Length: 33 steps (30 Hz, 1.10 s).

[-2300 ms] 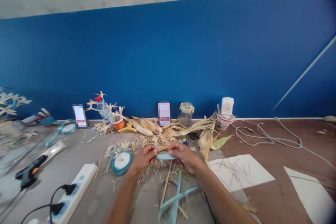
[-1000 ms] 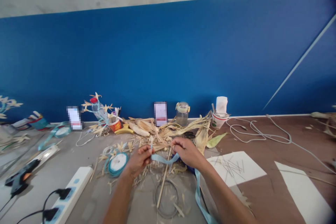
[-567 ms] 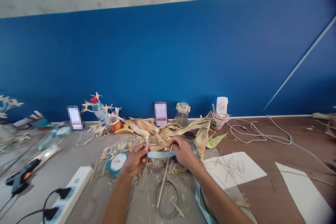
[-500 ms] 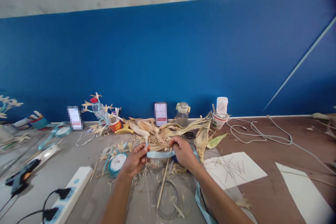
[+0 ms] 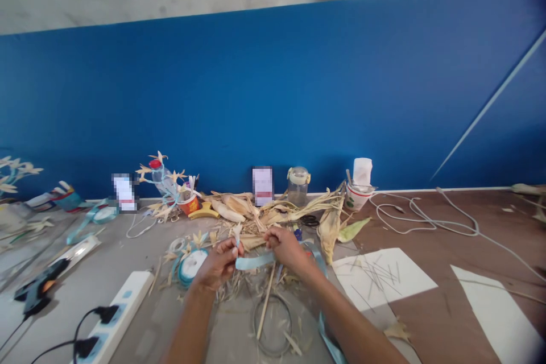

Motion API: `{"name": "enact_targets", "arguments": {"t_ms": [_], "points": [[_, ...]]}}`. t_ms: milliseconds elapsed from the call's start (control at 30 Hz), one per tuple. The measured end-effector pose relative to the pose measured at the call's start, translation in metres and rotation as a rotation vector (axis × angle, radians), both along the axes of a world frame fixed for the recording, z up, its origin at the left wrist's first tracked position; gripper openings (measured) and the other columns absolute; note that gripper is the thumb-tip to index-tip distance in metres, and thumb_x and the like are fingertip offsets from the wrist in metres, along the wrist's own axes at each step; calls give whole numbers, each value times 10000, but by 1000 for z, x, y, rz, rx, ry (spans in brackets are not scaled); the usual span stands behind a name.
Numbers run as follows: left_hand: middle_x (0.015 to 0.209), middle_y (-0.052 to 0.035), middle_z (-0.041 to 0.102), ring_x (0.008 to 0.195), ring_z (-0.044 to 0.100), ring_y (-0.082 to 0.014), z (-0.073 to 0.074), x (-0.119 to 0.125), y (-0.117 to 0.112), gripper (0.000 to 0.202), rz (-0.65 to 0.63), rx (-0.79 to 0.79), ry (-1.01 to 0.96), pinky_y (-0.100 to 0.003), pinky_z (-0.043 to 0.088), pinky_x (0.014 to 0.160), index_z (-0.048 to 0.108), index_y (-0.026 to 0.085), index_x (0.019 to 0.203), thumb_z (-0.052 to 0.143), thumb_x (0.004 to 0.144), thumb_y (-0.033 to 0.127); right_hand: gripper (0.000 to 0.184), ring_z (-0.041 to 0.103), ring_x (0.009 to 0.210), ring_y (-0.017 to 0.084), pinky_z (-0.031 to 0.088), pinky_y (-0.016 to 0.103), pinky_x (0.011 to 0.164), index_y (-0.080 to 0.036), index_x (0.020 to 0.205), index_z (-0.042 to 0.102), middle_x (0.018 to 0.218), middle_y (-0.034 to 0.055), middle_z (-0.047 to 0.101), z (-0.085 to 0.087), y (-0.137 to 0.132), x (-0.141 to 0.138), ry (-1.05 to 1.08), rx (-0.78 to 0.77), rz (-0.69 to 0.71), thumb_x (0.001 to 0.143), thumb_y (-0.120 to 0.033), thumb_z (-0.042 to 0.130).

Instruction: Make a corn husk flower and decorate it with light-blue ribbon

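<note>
My left hand (image 5: 217, 264) and my right hand (image 5: 286, 249) both pinch a light blue ribbon (image 5: 253, 261), which spans the short gap between them above the table. The ribbon's long tail (image 5: 328, 341) runs down under my right forearm toward the near edge. A thin stick (image 5: 267, 304) and a wire ring (image 5: 273, 324) lie just below my hands. Dry corn husks (image 5: 273, 213) are piled behind them. A spool of blue ribbon (image 5: 191, 264) sits left of my left hand.
A white power strip (image 5: 115, 321) with black plugs and a glue gun (image 5: 36, 290) lie at the left. White paper sheets (image 5: 384, 278) cover the brown table part at the right. A glass jar (image 5: 297, 186), a cup (image 5: 357, 196) and white cables (image 5: 422, 219) stand by the blue wall.
My hands have drawn closer together and shifted slightly left. The ribbon between them went from taut and straight to a shorter, slightly slanted stretch.
</note>
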<state>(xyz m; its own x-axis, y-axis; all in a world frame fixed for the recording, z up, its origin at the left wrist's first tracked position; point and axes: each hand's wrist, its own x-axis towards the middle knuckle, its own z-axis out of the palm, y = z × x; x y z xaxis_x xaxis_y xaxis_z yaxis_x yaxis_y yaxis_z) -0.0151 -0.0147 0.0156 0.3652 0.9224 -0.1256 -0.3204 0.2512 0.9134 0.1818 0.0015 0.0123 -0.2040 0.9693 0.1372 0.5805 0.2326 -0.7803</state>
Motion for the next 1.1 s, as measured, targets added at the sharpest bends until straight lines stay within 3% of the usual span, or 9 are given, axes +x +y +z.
{"name": "enact_targets", "arguments": {"t_ms": [200, 300, 433, 533, 733, 900, 1100], "points": [[549, 33, 513, 382, 322, -15, -2, 1, -1, 363, -104, 3, 89, -184, 153, 364, 583, 140, 652, 784, 543, 421, 113, 612, 652, 186, 386, 245, 579, -189, 581, 656, 679, 75, 693, -9, 8, -30, -287, -81, 50, 669, -177, 586], [623, 23, 564, 412, 363, -20, -1, 4, 0, 365, -94, -33, 112, -176, 184, 377, 556, 147, 676, 792, 540, 390, 86, 642, 738, 224, 416, 267, 634, -181, 637, 689, 771, 118, 712, -12, 7, -43, -405, -96, 58, 669, -198, 611], [645, 35, 586, 390, 374, -11, 0, 7, 1, 379, -120, -50, 145, -179, 175, 384, 526, 154, 688, 784, 549, 394, 116, 646, 833, 273, 430, 316, 734, -145, 698, 704, 857, 169, 707, -14, 6, -52, -453, -87, 68, 684, -191, 598], [656, 36, 587, 377, 374, -6, 1, 8, 1, 384, -134, -44, 174, -185, 156, 392, 524, 153, 682, 775, 555, 413, 93, 647, 808, 278, 428, 324, 726, -136, 652, 690, 826, 172, 707, -15, 6, -53, -413, -95, 51, 658, -153, 598], [679, 23, 578, 390, 367, -15, -3, 6, 2, 357, -129, 4, 230, -203, 152, 416, 564, 152, 694, 736, 598, 450, 110, 608, 671, 181, 401, 244, 601, -157, 619, 624, 690, 67, 681, -10, 17, -30, -104, -94, -66, 676, -144, 531], [650, 19, 563, 400, 360, -22, -8, 6, 5, 347, -133, 41, 277, -207, 144, 423, 589, 142, 723, 699, 643, 461, 189, 527, 536, 117, 394, 219, 518, -164, 711, 545, 680, 26, 643, 8, 15, 1, 236, -98, -162, 778, -270, 403], [624, 37, 533, 396, 340, -25, -12, 11, 8, 348, -108, 42, 307, -207, 172, 420, 567, 149, 704, 696, 640, 466, 151, 432, 451, 78, 346, 211, 477, -171, 684, 528, 593, -17, 598, 16, -19, -2, 814, -297, -13, 664, -314, 571]]}}
